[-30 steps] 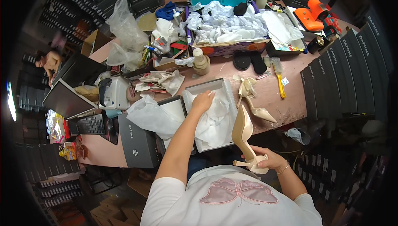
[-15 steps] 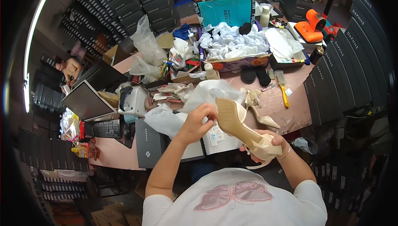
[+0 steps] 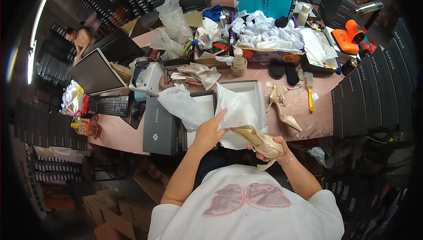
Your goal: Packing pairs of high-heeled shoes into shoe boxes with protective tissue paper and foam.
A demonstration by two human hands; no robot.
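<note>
A beige high-heeled shoe (image 3: 253, 137) is held over the front edge of the table, its toe toward the left and its strap hanging down. My right hand (image 3: 276, 148) grips it around the heel end. By the toe, my left hand (image 3: 208, 135) has its fingers apart, the index finger stretched against white tissue paper (image 3: 238, 112); whether the thumb touches the toe I cannot tell. The tissue spreads out of an open shoebox (image 3: 261, 96) with a pale inside. The matching shoe (image 3: 286, 117) lies on the table to the right of that box.
Left of the open box stand a dark grey shoebox (image 3: 156, 125), a keyboard (image 3: 113, 105) and a label printer (image 3: 146, 78). Stacked dark boxes (image 3: 352, 103) wall the right side. Behind are a carton of crumpled paper (image 3: 266, 55) and a yellow-handled brush (image 3: 311, 101). Another person (image 3: 80, 41) sits far left.
The shoe in my right hand has tipped and come down, so its sole faces me less. My left hand has moved from the sole to the tissue, its fingers spreading.
</note>
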